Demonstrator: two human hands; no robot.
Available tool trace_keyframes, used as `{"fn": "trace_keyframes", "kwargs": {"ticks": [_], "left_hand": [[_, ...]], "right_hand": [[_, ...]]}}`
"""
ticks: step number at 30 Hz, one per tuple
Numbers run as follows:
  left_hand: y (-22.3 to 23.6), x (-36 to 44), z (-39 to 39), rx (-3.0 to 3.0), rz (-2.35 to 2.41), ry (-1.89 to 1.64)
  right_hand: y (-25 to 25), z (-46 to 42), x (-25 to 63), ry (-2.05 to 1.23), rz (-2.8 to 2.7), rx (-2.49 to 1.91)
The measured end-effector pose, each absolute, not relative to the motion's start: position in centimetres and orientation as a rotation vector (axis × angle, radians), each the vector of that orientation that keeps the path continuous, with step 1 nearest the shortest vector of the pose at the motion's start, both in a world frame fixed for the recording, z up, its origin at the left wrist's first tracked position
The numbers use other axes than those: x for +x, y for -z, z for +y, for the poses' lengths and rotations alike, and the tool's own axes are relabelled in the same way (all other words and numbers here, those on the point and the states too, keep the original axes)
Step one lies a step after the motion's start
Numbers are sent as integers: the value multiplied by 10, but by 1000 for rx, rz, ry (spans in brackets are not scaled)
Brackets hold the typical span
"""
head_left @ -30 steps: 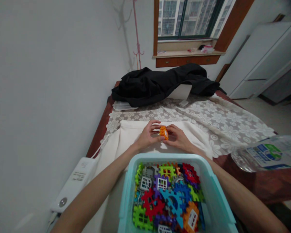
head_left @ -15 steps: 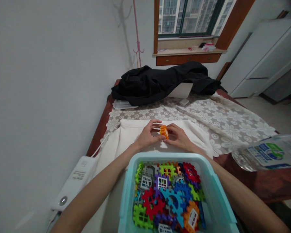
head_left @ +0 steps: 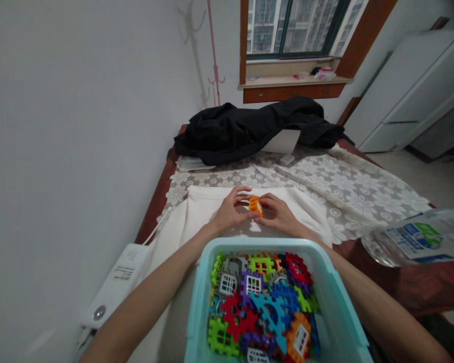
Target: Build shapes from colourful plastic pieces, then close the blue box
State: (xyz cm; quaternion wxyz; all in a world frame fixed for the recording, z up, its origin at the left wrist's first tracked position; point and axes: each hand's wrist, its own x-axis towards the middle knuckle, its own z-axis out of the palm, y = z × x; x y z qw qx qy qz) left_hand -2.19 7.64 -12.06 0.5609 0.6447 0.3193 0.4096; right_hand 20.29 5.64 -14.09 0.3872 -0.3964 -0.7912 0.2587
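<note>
My left hand (head_left: pixel 231 211) and my right hand (head_left: pixel 278 213) meet over a white cloth (head_left: pixel 196 212) beyond a bin. Both pinch a small orange toy block (head_left: pixel 256 205) between their fingertips, left fingers on its left side, right fingers on its right. Close to me stands a light blue plastic bin (head_left: pixel 200 307) filled with several interlocking toy blocks (head_left: pixel 260 307) in red, green, purple, blue, orange and grey.
A white power strip (head_left: pixel 115 287) lies at the table's left edge near the wall. A clear plastic bottle (head_left: pixel 416 243) lies on its side at the right. A black jacket (head_left: pixel 249 128) is heaped at the far end of the lace-covered table (head_left: pixel 348 194).
</note>
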Motion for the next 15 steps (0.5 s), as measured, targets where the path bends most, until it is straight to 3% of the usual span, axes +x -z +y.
{"fn": "trace_keyframes", "kwargs": {"ticks": [15], "left_hand": [[119,-21,76,1500,755,-972]], "right_hand": [[139,55,202,-641,-2017,-1004]]}}
